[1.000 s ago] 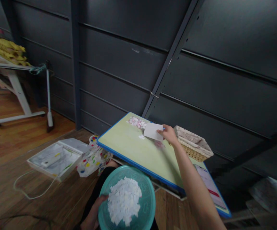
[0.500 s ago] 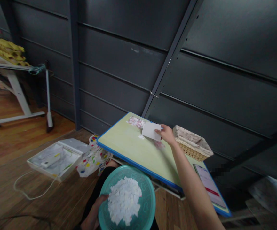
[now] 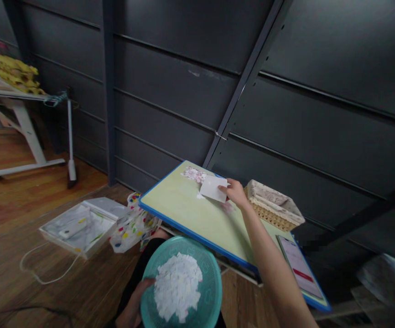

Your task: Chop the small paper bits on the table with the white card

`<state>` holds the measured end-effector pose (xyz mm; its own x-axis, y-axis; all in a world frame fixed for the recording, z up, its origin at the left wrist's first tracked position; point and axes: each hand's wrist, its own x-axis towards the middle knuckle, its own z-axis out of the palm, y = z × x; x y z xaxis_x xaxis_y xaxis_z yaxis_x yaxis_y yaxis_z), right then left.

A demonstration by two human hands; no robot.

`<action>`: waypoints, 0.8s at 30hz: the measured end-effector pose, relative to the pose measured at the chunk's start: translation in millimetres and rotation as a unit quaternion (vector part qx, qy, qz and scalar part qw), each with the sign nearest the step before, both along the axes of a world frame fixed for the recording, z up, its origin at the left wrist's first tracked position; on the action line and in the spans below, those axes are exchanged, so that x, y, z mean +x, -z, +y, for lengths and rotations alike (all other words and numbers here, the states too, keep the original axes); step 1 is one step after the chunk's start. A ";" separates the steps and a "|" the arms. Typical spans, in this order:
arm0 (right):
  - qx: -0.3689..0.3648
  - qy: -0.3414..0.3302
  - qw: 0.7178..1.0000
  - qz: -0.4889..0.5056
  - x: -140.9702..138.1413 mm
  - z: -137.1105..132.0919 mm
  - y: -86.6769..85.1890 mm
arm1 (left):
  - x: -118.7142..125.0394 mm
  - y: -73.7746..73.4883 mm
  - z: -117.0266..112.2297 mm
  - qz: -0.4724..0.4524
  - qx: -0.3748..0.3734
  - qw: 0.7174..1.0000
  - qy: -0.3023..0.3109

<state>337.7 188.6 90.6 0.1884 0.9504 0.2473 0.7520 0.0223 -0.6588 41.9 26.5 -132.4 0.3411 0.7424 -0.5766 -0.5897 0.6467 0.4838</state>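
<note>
My right hand [image 3: 233,190] pinches a white card [image 3: 214,187] by its right edge, tilted over the pale yellow tabletop [image 3: 177,200] with a blue rim. Just behind the card lies a heap of small white and pinkish paper pieces [image 3: 194,174]. A pinkish patch of pieces [image 3: 227,206] shows under my right hand. My left hand [image 3: 138,296] grips the left rim of a teal plastic basket [image 3: 207,259] on my lap, its thumb over the inside. In the basket sits a mound of white paper scraps [image 3: 177,286].
A lined wicker basket [image 3: 276,214] and a phone or tablet [image 3: 298,264] with a lit screen occupy the table's right side. On the floor at left are an open white box [image 3: 81,228] with a cord and a dotted plastic bag [image 3: 136,228]. Dark wall panels [image 3: 170,82] stand behind.
My right hand has moved the white card slightly left and down over the table. The left hand and the teal basket stay in place.
</note>
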 end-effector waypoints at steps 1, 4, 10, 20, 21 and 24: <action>0.000 -0.005 1.000 0.009 -2.4 -0.6 -0.5 | -0.1 -0.9 -0.1 -0.016 0.008 1.000 0.017; -0.011 -0.023 0.998 0.049 -9.7 -3.3 -2.7 | -0.1 -2.5 -0.5 -0.030 0.024 0.999 0.031; -0.020 -0.054 0.991 0.118 -14.2 -3.6 -4.0 | -1.0 -6.3 -0.5 -0.017 0.023 0.999 0.030; -0.024 0.004 0.998 0.050 1.2 -7.5 -1.9 | 0.3 -0.5 -1.1 -0.033 0.015 0.999 0.000; -0.023 0.008 0.999 0.044 3.7 -8.2 -2.4 | 0.3 0.5 -1.0 -0.031 0.013 0.999 -0.005; -0.007 0.014 1.000 0.027 11.1 -10.3 -4.1 | 0.1 2.0 -0.1 -0.020 0.017 1.000 -0.009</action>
